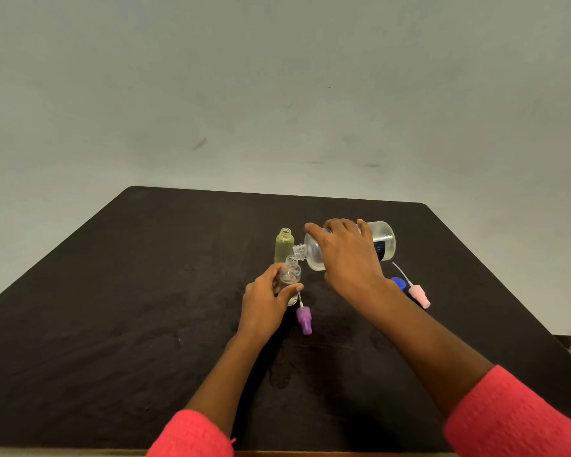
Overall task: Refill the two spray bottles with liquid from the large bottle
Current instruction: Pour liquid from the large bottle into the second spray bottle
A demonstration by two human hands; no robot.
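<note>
My right hand point(346, 255) grips the large clear bottle point(384, 240), tipped on its side with its open neck pointing left and down over the mouth of a small clear spray bottle point(291, 273). My left hand point(266, 303) holds that small bottle upright on the dark table point(145, 308). Just behind it stands a yellow-green spray bottle point(284, 245), uncapped and upright. A purple spray head point(304, 319) with its dip tube lies right of my left hand. A pink spray head point(419, 295) lies on the table to the right.
A blue cap point(399, 282) lies beside the pink spray head, partly hidden by my right wrist. A pale wall point(277, 94) rises behind the table's far edge. A wet-looking mark point(279, 374) shows on the table between my forearms.
</note>
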